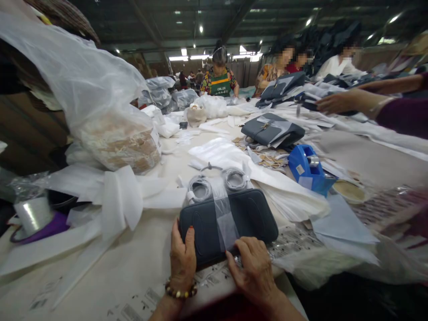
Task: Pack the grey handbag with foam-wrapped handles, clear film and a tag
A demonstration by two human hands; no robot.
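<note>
A dark blue-grey handbag (249,214) lies flat on the table in front of me, with a translucent wrapping strip (224,218) across its middle. Behind its top edge are the wrapped handles (235,179), coiled into two rings. My left hand (182,254) grips the bag's left side, thumb on top. At the near edge, my right hand (250,265) has its fingers bent over the bag beside the strip's lower end, the thumb close to that end. The undersides of the bag and of the fingers are hidden.
White foam sheets (120,200) lie to the left, near a large clear plastic sack (117,129). A blue tape dispenser (307,169) and another dark bag (272,129) stand at the right. A co-worker's hands (341,101) reach in from the right; several people work beyond.
</note>
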